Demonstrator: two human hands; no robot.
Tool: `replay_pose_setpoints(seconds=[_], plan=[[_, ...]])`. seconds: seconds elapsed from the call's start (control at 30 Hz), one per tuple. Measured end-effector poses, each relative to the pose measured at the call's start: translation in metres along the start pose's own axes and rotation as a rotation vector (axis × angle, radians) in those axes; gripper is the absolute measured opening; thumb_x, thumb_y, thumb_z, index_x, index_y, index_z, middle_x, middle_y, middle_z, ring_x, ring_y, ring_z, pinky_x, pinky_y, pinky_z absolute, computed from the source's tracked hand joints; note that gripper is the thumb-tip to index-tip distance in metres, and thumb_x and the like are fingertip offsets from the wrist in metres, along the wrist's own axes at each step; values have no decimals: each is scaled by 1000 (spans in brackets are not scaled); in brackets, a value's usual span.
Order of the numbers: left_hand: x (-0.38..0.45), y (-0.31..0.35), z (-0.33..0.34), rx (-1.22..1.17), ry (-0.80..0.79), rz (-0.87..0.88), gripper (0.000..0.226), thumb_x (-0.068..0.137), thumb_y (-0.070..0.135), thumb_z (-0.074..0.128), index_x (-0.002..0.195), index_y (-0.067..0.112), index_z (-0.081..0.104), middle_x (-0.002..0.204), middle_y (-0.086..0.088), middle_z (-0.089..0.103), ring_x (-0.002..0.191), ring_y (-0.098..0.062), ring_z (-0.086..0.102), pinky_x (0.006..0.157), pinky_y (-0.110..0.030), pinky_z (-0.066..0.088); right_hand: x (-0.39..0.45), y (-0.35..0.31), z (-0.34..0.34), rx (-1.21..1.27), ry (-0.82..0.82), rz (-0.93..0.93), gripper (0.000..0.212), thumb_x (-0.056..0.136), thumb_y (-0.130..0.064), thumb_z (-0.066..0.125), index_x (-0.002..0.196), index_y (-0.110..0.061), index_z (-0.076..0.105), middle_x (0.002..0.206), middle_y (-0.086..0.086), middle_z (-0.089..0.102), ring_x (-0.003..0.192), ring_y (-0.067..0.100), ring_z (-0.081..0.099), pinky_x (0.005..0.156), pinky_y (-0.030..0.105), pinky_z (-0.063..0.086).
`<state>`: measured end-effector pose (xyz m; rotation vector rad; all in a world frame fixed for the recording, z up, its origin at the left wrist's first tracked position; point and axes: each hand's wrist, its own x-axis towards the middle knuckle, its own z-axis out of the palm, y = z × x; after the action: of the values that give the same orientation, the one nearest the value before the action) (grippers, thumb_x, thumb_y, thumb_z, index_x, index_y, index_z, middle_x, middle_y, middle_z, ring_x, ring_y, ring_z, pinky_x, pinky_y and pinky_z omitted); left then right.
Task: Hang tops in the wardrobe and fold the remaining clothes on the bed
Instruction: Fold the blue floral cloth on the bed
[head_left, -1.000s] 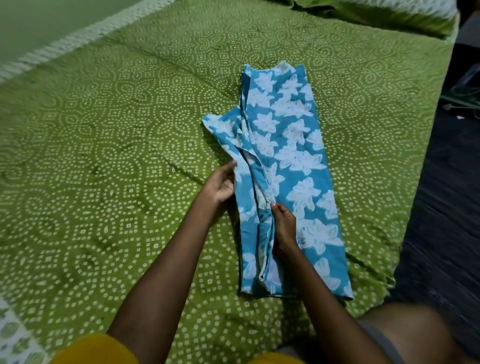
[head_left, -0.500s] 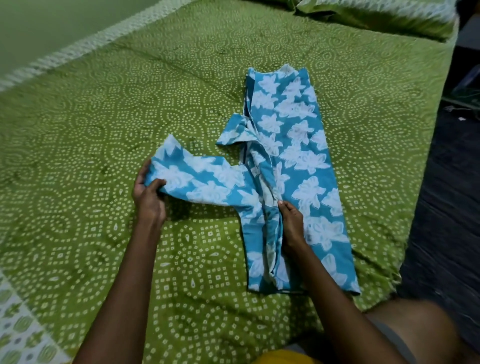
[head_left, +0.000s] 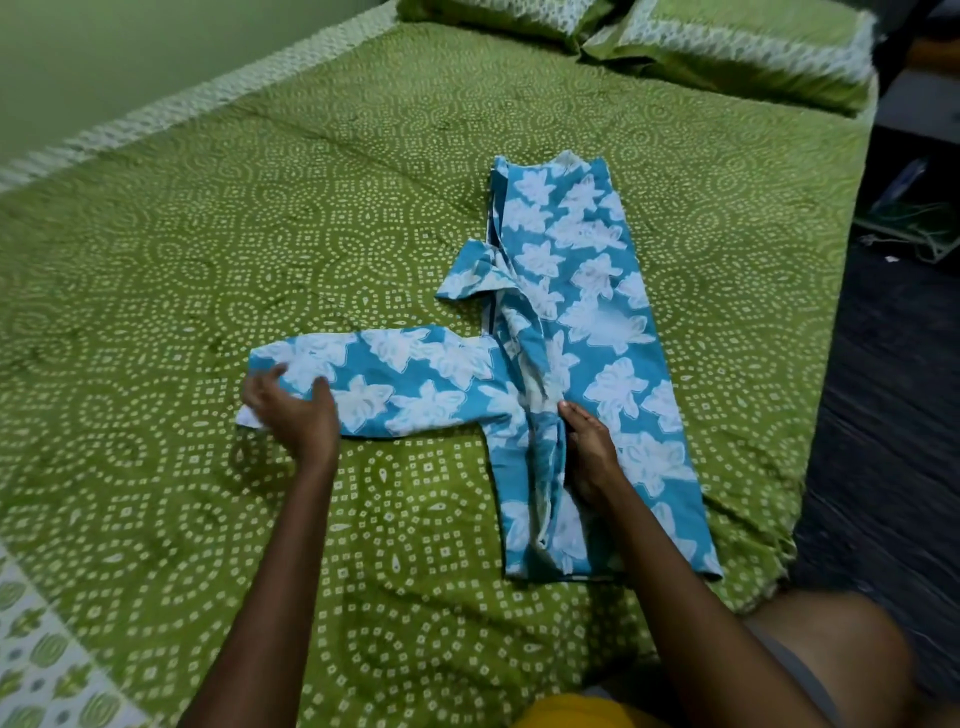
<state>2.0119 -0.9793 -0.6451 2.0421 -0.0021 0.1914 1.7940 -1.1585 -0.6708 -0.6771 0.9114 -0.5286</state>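
A blue garment with white flowers (head_left: 602, 322) lies lengthwise on the green patterned bed (head_left: 260, 234), folded narrow. One sleeve (head_left: 405, 384) stretches out flat to the left. My left hand (head_left: 296, 410) rests on the sleeve's far end with fingers spread, covering the cuff. My right hand (head_left: 587, 457) presses flat on the garment's middle fold, just below where the sleeve joins. A second short flap (head_left: 467, 275) of the garment sticks out to the left higher up.
Two green pillows (head_left: 727, 47) lie at the head of the bed. The bed's right edge (head_left: 810, 415) drops to a dark floor (head_left: 893, 415) with some clutter (head_left: 914, 223). A green wall (head_left: 104, 62) runs along the left. My knee (head_left: 831, 649) shows at the lower right.
My left hand pulled the sleeve out from the garment's fold and drew it leftward until it lay flat. It held the cuff by a pinch and now rests on it. My right hand stayed in place.
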Motion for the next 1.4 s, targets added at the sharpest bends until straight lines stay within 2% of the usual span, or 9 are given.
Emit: replay_pose_setpoints(seconds=[0.17,0.37,0.53,0.77,0.93,1.0,1.17,1.3,1.4], plan=[[-102,57,58,-55,-1069,-183,31,86,30,67,109,13,55,114,-10,63,92,-19,62,81,-32,53,-1,2,0,-419,-149,-182,20,84,6,60,102,2,67,85,0,70,77,7,66,69,13,50],[-110,64,106,124,-826,70,52,75,23,73,120,6,52,117,-13,62,103,-28,60,87,-35,51,0,13,2,-496,-20,-283,13,85,5,60,95,2,67,80,4,64,64,-3,60,65,9,47],[-77,62,121,-25,-654,-64,36,85,19,67,112,-1,55,111,-18,62,102,-30,59,75,-24,41,4,17,5,-379,131,-206,28,90,-4,51,64,-16,53,62,-1,51,60,12,50,60,25,42],[-43,73,153,147,-701,27,27,83,18,67,98,-3,58,95,-19,61,90,-30,59,70,-35,43,1,27,5,-452,128,-375,19,88,-6,62,91,-15,45,78,-2,49,70,10,48,68,24,43],[-11,100,156,-566,-879,-833,29,92,20,54,111,-1,59,104,-13,65,93,-28,59,85,-42,47,-1,31,7,-395,99,-397,29,83,3,65,102,-10,46,84,2,53,73,11,51,63,17,47],[1,102,145,-821,-816,-923,24,94,23,49,99,1,60,85,-14,70,87,-29,59,90,-43,44,0,32,5,-434,120,-383,30,83,1,64,99,-19,48,85,1,56,75,13,54,66,25,48],[51,60,87,-1244,-507,-873,17,97,5,44,86,1,57,58,-10,68,53,-16,67,59,-25,54,-1,25,15,-724,148,-506,36,83,-7,64,111,-17,45,106,8,53,93,20,53,79,31,45],[70,23,60,-907,-595,-883,11,96,3,46,94,0,55,78,-13,70,80,-17,69,69,-16,53,3,22,46,-1238,49,-1018,39,76,-16,63,112,-5,56,113,15,53,106,24,44,90,33,35],[58,30,65,-477,-868,-785,17,98,19,47,104,5,55,102,-11,61,99,-22,60,82,-24,48,11,19,71,-1666,-56,-1010,24,83,-21,59,102,-7,61,111,14,57,105,33,49,85,42,36]])
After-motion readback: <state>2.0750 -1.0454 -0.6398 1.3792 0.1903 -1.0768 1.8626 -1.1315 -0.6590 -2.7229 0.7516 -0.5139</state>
